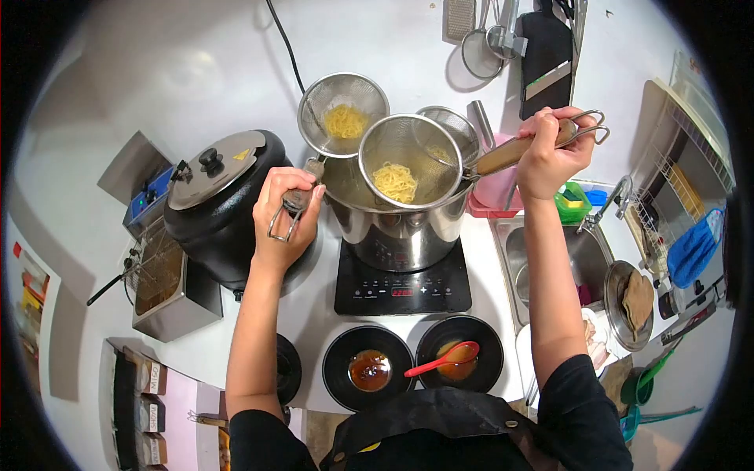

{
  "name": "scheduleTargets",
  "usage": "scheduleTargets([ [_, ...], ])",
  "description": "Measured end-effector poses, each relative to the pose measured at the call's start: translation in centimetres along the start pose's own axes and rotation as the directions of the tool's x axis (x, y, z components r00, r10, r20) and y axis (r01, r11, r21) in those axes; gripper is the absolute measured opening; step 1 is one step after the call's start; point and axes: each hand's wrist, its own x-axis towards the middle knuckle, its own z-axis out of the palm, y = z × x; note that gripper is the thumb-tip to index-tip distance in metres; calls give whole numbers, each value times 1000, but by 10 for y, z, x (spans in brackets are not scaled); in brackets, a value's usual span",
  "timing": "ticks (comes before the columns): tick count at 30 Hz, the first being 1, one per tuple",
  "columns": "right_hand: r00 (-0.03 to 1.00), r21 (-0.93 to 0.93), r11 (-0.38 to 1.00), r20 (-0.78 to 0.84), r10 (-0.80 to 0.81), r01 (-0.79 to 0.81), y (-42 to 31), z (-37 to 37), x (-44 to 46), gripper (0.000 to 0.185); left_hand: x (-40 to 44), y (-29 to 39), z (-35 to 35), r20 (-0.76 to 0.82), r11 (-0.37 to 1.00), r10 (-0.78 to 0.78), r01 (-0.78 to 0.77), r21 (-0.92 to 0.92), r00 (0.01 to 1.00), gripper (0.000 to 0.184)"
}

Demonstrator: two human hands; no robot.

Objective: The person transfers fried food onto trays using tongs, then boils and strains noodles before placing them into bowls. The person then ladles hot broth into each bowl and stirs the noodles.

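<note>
My left hand (pixel 289 208) is closed round the wooden handle of a mesh strainer (pixel 344 85), which holds yellow noodles (pixel 345 121) above the back left of a steel pot (pixel 369 228). In my right hand (pixel 554 153) is the wooden handle of a second strainer (pixel 410 129), with noodles (pixel 395 182) in its basket over the pot's middle. A third strainer (pixel 452 119) sits behind it at the pot's right, partly hidden. The pot stands on a black induction cooker (pixel 402 302).
Two black bowls (pixel 334 345) (pixel 495 337) with brown liquid stand in front of the cooker; a red spoon (pixel 441 361) rests on the right one. A large black cooker (pixel 224 228) and a fryer (pixel 192 298) are at left. The sink (pixel 514 255) lies at right.
</note>
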Motion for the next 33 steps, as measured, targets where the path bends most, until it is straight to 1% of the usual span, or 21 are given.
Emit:
scheduleTargets([
  [3,1000,66,998,-5,-19,19,0,1,-1,12,5,-3,-1,-3,1000,18,-18,14,1000,22],
  [4,1000,26,1000,-9,-7,7,1,4,-1,12,10,-5,-2,1,1000,-2,2,3,1000,22],
  [5,1000,-16,1000,-13,5,-6,1,9,-1,12,11,-16,-2,-3,994,-99,98,-48,995,19],
  [6,1000,-58,998,-18,19,-20,3,12,0,12,22,-17,-2,-13,970,-177,173,-173,984,17],
  [7,992,-203,971,33,-125,129,19,18,8,10,37,-15,-5,-11,924,-256,242,-295,967,15],
  [8,993,-244,963,30,-115,118,32,24,7,9,52,-13,-8,-16,919,-273,256,-299,962,13],
  [9,970,-366,898,84,-228,243,25,39,5,8,70,-10,-11,-21,915,-287,268,-303,958,12],
  [11,976,-360,908,129,-178,213,40,63,-5,9,101,-8,-19,-14,904,-299,279,-323,954,15],
  [12,983,-368,922,174,-64,125,46,71,-10,11,114,-6,-22,1,923,-299,290,-254,954,18],
  [13,976,-364,916,188,-108,171,56,79,-15,13,126,-3,-24,13,937,-301,298,-183,954,22],
  [15,976,-391,909,210,-63,143,67,88,-26,16,138,2,-15,55,926,-337,342,-160,940,31],
  [18,944,-469,882,307,119,41,72,84,-38,19,136,1,5,140,922,-354,370,-115,925,41],
  [21,936,-479,866,349,40,142,72,83,-43,17,117,16,33,218,864,-482,502,-45,849,40],
  [23,893,-491,863,434,119,123,65,76,-42,19,103,13,51,307,826,-529,563,-28,791,40],
  [24,868,-498,860,471,158,113,61,70,-41,21,99,19,57,353,821,-547,568,52,759,42],
  [25,857,-478,871,490,162,108,59,65,-42,24,90,8,69,409,840,-465,537,-77,785,47],
  [27,835,-436,895,525,166,96,54,53,-44,29,75,0,87,556,705,-453,662,-256,697,56],
  [28,812,-475,879,530,246,44,51,45,-43,37,68,-9,96,605,672,-368,651,-352,706,66],
  [29,829,-407,913,516,215,16,49,39,-44,37,59,-20,110,609,767,-216,519,-377,763,71],
  [31,861,-256,966,486,154,-28,53,26,-51,39,53,-4,119,730,564,-225,698,-442,645,62],
  [33,857,-270,948,437,274,-166,55,19,-52,42,54,21,126,598,785,-349,574,-234,722,38],
])
